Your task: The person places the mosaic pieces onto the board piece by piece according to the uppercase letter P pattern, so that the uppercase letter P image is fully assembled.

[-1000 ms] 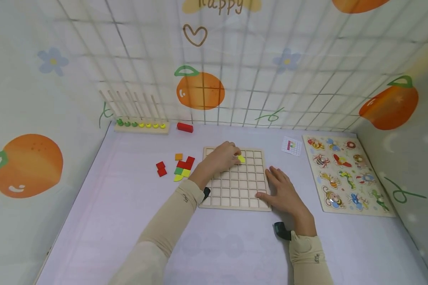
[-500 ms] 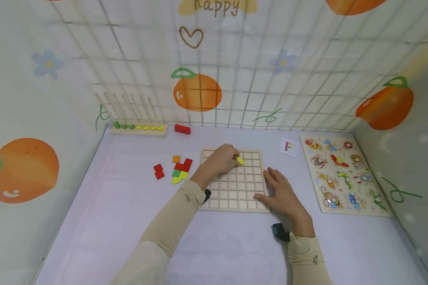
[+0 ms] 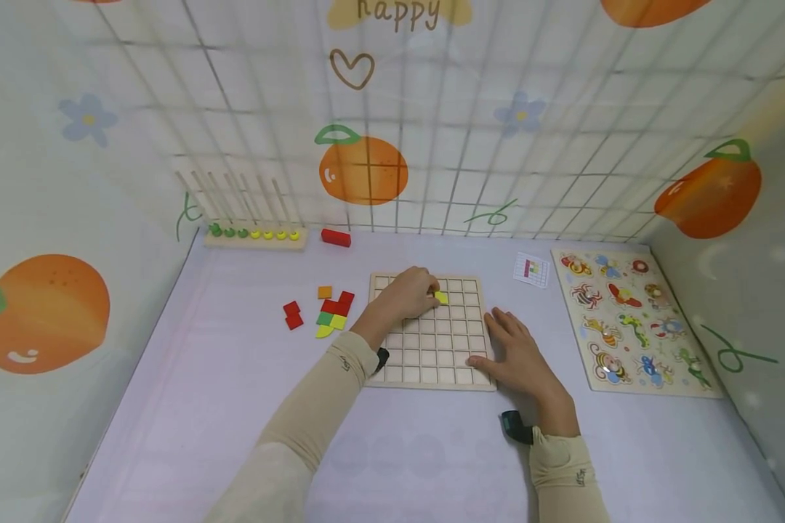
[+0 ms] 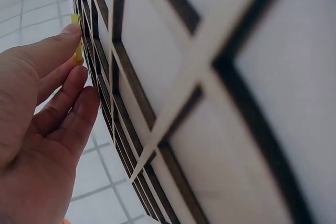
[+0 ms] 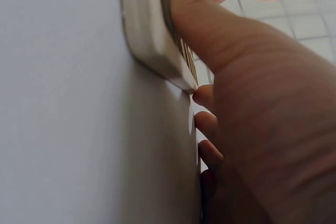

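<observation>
A yellow tile point(image 3: 441, 298) is at the far half of a wooden grid board point(image 3: 437, 340), pinched between the thumb and finger of the left hand point(image 3: 407, 294); whether it is seated in a cell is unclear. The right hand point(image 3: 518, 352) lies spread along the board's right edge, thumb on top. Left lie coloured tiles point(image 3: 341, 307); right, a small card point(image 3: 531, 269) and a picture puzzle point(image 3: 636, 329).

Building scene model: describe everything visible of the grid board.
The grid board is pale, wood-looking, with rounded corners, a rim and raised, dark-sided strips framing squarish cells. It lies flat on the table. The left hand hides part of it, pinching a yellow piece at its far half; seated or not is unclear. The right hand has its thumb on the near right part, fingers along the right edge.
</observation>
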Motion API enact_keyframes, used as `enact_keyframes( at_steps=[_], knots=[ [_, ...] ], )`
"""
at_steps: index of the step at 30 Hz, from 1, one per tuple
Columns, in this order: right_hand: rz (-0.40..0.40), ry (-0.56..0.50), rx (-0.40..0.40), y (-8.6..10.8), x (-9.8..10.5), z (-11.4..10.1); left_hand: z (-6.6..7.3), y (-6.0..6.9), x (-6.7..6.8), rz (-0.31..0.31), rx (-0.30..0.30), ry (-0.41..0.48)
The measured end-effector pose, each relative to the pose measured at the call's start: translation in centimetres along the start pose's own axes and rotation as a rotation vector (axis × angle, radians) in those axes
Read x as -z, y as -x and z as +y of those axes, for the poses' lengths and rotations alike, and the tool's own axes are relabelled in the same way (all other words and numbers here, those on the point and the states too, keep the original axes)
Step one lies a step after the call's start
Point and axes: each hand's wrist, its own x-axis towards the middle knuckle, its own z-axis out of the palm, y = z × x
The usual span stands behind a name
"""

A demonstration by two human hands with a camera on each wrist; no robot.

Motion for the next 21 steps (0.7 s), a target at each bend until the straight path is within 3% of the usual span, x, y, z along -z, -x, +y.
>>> enact_keyframes(
  at_steps=[15, 21],
  knots=[
    [-0.009, 0.003, 0.003, 0.05, -0.06, 0.04, -0.19, 0.13, -0.66, 0.037, 0.044, 0.037],
    [-0.004, 0.005, 0.009, 0.08, -0.04, 0.05, -0.32, 0.12, -0.81, 0.043, 0.031, 0.027]
  ],
)
